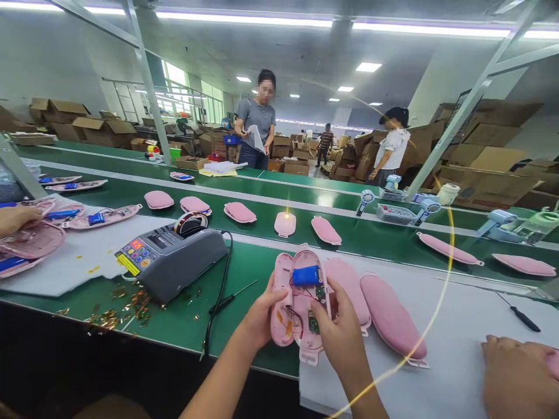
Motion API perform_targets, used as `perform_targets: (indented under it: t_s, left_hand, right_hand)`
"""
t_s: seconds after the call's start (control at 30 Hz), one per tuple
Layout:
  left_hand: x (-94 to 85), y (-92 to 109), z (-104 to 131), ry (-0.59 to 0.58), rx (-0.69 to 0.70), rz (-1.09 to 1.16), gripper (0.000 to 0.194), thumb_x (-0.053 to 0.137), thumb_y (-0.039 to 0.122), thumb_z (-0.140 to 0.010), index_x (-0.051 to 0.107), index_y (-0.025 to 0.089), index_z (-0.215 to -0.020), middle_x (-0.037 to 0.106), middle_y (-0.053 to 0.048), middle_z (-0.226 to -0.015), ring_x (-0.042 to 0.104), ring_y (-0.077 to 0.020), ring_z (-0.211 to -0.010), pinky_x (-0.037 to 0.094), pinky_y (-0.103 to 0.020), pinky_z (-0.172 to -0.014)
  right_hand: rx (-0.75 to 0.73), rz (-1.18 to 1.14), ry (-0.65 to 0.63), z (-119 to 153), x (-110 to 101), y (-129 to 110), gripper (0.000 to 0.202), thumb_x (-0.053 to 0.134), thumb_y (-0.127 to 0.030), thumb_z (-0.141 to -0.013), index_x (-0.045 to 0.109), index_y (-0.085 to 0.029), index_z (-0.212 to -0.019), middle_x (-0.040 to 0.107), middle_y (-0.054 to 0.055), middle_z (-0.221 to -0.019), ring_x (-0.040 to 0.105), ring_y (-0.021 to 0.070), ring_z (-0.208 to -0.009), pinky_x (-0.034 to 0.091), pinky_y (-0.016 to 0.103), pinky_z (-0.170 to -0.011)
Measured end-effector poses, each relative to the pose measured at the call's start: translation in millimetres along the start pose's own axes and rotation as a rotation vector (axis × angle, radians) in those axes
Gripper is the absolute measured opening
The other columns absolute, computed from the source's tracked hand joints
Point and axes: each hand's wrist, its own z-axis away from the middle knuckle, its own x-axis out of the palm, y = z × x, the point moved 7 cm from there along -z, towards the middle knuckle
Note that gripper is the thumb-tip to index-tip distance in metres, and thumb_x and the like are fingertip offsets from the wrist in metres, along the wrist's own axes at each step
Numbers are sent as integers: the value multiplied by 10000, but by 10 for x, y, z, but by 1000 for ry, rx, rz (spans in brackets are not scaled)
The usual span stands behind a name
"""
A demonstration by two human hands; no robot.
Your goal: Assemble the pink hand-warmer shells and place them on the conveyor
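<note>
My left hand [261,317] and my right hand [340,334] together hold an opened pink plastic casing [301,305] above the table's near edge. Its two halves face me. A blue battery [306,275] sits in the upper part, with red wires and a small green circuit board [313,322] below it. My left thumb rests on the left half; my right thumb and fingers press near the circuit board. Closed pink shells [390,317] lie on a white foam mat [458,343] just right of my hands.
A grey tape dispenser [172,256] with a black cable stands at left, a small screwdriver [231,298] beside it. Pink shells [239,212] ride the green conveyor [367,235]. Co-workers' hands show at far left [15,218] and lower right [519,375]. People stand among cardboard boxes behind.
</note>
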Motion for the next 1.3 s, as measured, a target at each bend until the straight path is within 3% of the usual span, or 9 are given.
perform_targets:
  t_s: [0.13,0.27,0.47,0.6,0.7,0.87,1.03,1.17,1.3]
  left_hand:
    - [104,93,198,-156,-57,79,563,645,490,-756,599,119,-1177,718,-135,-1001,638,-337,-1028,449,-429,-915]
    - [221,184,328,-279,-41,115,472,577,413,-833,612,124,-1204,718,-115,-1063,607,-336,-1109,408,-430,-989]
    - [-66,211,341,-108,90,35,466,685,452,-764,640,186,-1145,717,-77,-1051,612,-306,-1082,433,-391,-962]
    - [-101,259,405,-49,149,-136,800,730,569,-678,432,283,-1362,638,-83,-1192,603,-292,-1067,472,-368,-881]
    - [-93,319,474,92,148,-388,913,719,608,-663,313,333,-1434,553,-81,-1280,597,-262,-1041,482,-323,-823]
    - [-163,392,541,319,107,-641,902,771,456,-670,346,242,-1436,522,-102,-1293,569,-246,-1049,462,-303,-844]
    - [-211,142,446,298,4,-302,652,786,323,-578,575,125,-1162,670,-125,-1024,632,-235,-817,507,-317,-705]
    - [-223,-41,437,330,-141,-85,588,704,257,-636,546,118,-1185,709,-132,-925,667,-258,-732,513,-332,-627]
    - [-173,23,465,266,-146,-142,611,712,209,-673,517,159,-1249,713,-113,-967,669,-295,-907,509,-356,-755]
  right_hand:
    - [140,-209,-33,99,27,151,650,602,-510,-729,447,-217,-1288,584,80,-1179,550,266,-1073,474,403,-896]
    - [61,-143,17,248,-14,104,564,570,-489,-775,483,-208,-1257,569,83,-1195,521,266,-1129,430,415,-965]
    - [-190,135,145,495,-113,-202,378,489,-377,-869,556,-230,-1211,549,80,-1060,556,245,-999,484,366,-816]
    - [-224,148,159,540,-82,-260,383,490,-347,-872,558,-217,-1226,553,91,-1062,565,243,-993,493,364,-811]
    - [-133,29,82,479,2,-164,403,540,-382,-848,566,-224,-1218,579,93,-1087,562,256,-1040,509,356,-783]
    - [192,-486,-134,369,220,125,492,680,-450,-755,556,-252,-1188,573,55,-1235,547,247,-1125,485,369,-924]
    - [369,-792,-307,394,463,248,601,756,-379,-660,539,-245,-1204,558,64,-1270,564,267,-1106,525,359,-858]
    - [203,-468,-244,411,396,288,724,660,-315,-726,373,-253,-1389,470,109,-1321,525,267,-1154,518,401,-886]
    - [-275,85,-223,514,145,19,689,537,-117,-739,429,-339,-1381,303,69,-1452,301,282,-1362,300,537,-1096]
